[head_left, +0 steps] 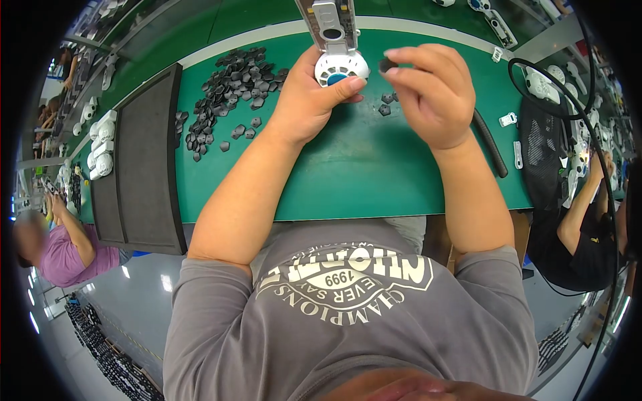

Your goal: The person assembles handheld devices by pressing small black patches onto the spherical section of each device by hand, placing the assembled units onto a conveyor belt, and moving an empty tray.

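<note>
My left hand [304, 100] is closed around the round, vented end of a white device [342, 65], its thumb lying across the front beside a blue disc. The device's long body [331, 25] points away from me, with a grey-white part and a dark round opening on it. To the right, my right hand [433, 93] is raised and pinches a small black piece [386, 65] between thumb and fingers, apart from the device. A few loose black pentagonal pieces [385, 107] lie on the green table between my hands.
A pile of black pentagonal pieces [234, 80] spreads left of my left arm. Beyond it stands a dark tray [148, 160], with white parts [101, 144] alongside. A black tube [491, 144], a mesh bag [543, 144] and a cable [588, 120] are at the right. Co-workers sit on both sides.
</note>
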`<state>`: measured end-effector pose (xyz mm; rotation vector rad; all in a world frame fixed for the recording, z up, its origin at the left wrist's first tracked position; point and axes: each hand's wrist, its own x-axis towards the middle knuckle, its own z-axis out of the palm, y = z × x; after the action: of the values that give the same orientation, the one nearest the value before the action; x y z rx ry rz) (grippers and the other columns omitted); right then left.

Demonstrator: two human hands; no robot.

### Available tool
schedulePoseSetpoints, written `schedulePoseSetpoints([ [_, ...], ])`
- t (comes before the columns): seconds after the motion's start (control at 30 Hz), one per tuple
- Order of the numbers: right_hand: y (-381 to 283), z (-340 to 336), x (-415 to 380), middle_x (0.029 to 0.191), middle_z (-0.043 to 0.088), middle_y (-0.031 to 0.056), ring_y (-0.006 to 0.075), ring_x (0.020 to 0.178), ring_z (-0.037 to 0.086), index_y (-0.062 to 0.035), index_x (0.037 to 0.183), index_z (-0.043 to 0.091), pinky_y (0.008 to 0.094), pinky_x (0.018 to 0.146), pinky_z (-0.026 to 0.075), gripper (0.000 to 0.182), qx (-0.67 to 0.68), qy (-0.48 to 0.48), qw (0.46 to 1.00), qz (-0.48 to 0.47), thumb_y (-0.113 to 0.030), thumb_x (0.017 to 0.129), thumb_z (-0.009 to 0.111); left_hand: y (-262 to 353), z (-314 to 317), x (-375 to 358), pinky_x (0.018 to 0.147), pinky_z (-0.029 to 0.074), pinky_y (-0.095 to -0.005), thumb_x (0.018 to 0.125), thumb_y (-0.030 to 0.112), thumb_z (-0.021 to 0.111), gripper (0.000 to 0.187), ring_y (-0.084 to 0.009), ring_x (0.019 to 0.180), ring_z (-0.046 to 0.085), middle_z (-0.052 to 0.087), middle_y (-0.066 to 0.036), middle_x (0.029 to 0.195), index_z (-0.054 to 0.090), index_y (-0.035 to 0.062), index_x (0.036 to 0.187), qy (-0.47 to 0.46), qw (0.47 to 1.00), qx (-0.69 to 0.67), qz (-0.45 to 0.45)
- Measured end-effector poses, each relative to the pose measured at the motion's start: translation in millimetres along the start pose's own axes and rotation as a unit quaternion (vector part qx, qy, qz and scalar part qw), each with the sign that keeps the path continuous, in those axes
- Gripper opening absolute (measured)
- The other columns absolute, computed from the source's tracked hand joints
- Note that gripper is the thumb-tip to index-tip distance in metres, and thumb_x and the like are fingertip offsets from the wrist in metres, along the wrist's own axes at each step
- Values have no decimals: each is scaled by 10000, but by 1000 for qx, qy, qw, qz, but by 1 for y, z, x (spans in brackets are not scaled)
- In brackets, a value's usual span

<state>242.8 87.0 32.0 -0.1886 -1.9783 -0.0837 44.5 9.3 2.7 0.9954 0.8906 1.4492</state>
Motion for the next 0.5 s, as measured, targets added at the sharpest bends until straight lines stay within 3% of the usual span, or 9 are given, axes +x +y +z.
schedulePoseSetpoints([
  [0.1, -11, -1, 4, 926, 698, 104, 229, 762, 634, -45, 880, 705, 297, 617, 500, 216, -10, 22, 1000, -8, 40, 723, 829, 0, 1, 0, 849, 589, -290, 852, 128, 855, 562, -129, 982, 661, 678, -54, 1136, 559, 31, 1319, -11, 1000, -3, 14],
  [0.2, -14, 1, 0, 905, 659, 48, 162, 789, 603, -36, 892, 682, 282, 661, 490, 159, 88, -46, 984, 148, 8, 802, 806, -1, 1, -1, 853, 582, -284, 848, 100, 853, 571, -132, 983, 660, 679, -51, 1132, 555, 25, 1330, -25, 999, -5, 34],
  [0.23, -15, 2, -1, 905, 659, 48, 162, 789, 603, -36, 892, 682, 282, 661, 490, 159, 88, -45, 984, 149, 8, 802, 806, -2, 0, 0, 849, 578, -283, 847, 95, 853, 578, -127, 974, 657, 678, -48, 1129, 553, 23, 1336, -33, 999, 11, 40],
  [0.27, -14, 4, -2, 914, 660, 37, 141, 807, 601, -34, 904, 679, 273, 684, 487, 139, 176, -82, 943, 270, -8, 830, 793, -3, -1, -1, 845, 574, -282, 846, 90, 854, 585, -123, 966, 654, 676, -46, 1126, 551, 22, 1342, -41, 998, 26, 45],
  [0.33, -12, 6, -5, 932, 663, 16, 99, 842, 597, -32, 928, 672, 257, 728, 483, 105, 336, -147, 792, 488, -39, 886, 768, -2, -1, -2, 841, 570, -281, 844, 84, 854, 592, -118, 958, 651, 675, -43, 1123, 549, 21, 1348, -50, 997, 41, 48],
  [0.5, -5, 11, -14, 944, 652, -9, 61, 874, 583, -21, 995, 655, 242, 790, 479, 108, 379, -183, 763, 490, -104, 962, 715, -1, -2, -3, 804, 545, -265, 861, 103, 835, 555, -97, 926, 634, 668, -32, 1112, 564, 23, 1339, -53, 995, 76, 28],
])
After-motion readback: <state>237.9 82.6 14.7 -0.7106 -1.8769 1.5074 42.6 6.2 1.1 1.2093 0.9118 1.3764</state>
